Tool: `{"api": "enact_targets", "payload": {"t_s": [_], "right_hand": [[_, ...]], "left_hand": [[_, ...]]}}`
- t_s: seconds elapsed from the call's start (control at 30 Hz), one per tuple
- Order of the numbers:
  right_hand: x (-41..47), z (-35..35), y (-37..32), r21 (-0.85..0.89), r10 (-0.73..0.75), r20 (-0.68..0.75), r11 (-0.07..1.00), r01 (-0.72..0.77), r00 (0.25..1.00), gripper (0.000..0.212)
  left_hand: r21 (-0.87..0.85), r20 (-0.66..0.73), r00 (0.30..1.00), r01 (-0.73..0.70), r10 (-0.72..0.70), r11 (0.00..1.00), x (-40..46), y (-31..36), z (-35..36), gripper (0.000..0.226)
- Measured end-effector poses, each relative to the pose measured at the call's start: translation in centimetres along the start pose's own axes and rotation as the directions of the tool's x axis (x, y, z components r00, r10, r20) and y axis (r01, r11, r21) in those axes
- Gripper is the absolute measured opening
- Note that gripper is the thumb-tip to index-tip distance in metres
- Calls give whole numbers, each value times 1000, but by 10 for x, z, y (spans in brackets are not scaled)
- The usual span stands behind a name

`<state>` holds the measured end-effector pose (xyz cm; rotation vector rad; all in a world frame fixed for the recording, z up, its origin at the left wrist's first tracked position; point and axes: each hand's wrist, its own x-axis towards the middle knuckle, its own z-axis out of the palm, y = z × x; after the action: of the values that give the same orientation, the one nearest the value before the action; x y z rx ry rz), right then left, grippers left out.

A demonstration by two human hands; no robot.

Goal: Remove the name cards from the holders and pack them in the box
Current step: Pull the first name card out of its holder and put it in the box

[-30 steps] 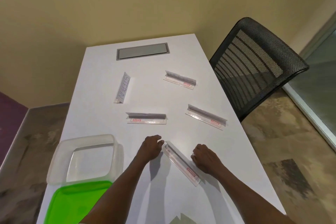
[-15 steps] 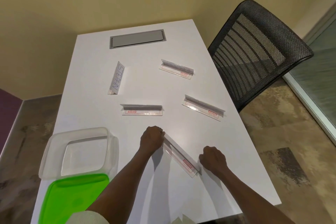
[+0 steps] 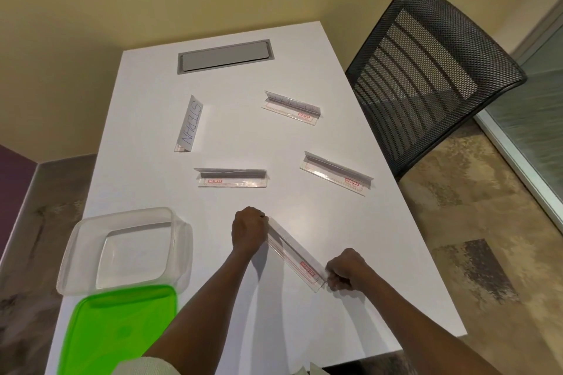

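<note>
Between both hands' grip, left (image 3: pixel 248 230) and right (image 3: pixel 345 269), lies the holder (image 3: pixel 294 254).

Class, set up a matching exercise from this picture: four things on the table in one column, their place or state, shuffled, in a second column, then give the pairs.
1. clear plastic box
2. green lid
3. STEPHN name card
4. holder nearest the person

A. gripped at both ends
B. far left, lettering showing
C. empty, open
D. flat at the near left edge

Pairs: 1-C, 2-D, 3-B, 4-A
</note>
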<state>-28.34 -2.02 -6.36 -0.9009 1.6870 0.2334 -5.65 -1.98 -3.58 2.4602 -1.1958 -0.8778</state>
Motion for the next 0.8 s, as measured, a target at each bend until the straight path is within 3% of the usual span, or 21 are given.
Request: {"api": "enact_targets", "payload": {"t_s": [0.13, 0.27, 0.43, 0.57, 0.67, 0.73, 0.8], "right_hand": [[-2, -3, 0, 18, 40, 100, 999, -42, 994, 14], [-3, -6, -3, 88, 41, 106, 995, -51, 994, 4], [-1, -9, -11, 154, -33, 31, 988, 28, 999, 13], [-7, -15, -22, 118, -124, -47, 985, 129, 991, 14], [-10, -22, -32, 50, -200, -92, 977, 206, 975, 19], [-9, -26, -37, 77, -249, -127, 963, 260, 960, 9], [-9, -29, -39, 99, -309, -195, 938, 332, 931, 3]], "left_hand": [[-48, -16, 994, 111, -112, 993, -4, 0, -3, 23], [-112, -54, 988, 137, -144, 984, -7, -3, -11, 21], [-223, -119, 980, 128, -158, 966, -10, -11, -19, 21], [-405, -144, 965, 143, -218, 903, -16, -17, -26, 10], [-447, -141, 964, 139, -224, 884, -20, -22, -30, 9], [-429, -151, 967, 123, -205, 895, -25, -27, -30, 16], [-442, -159, 965, 120, -209, 889, -30, -31, -30, 7]]}}
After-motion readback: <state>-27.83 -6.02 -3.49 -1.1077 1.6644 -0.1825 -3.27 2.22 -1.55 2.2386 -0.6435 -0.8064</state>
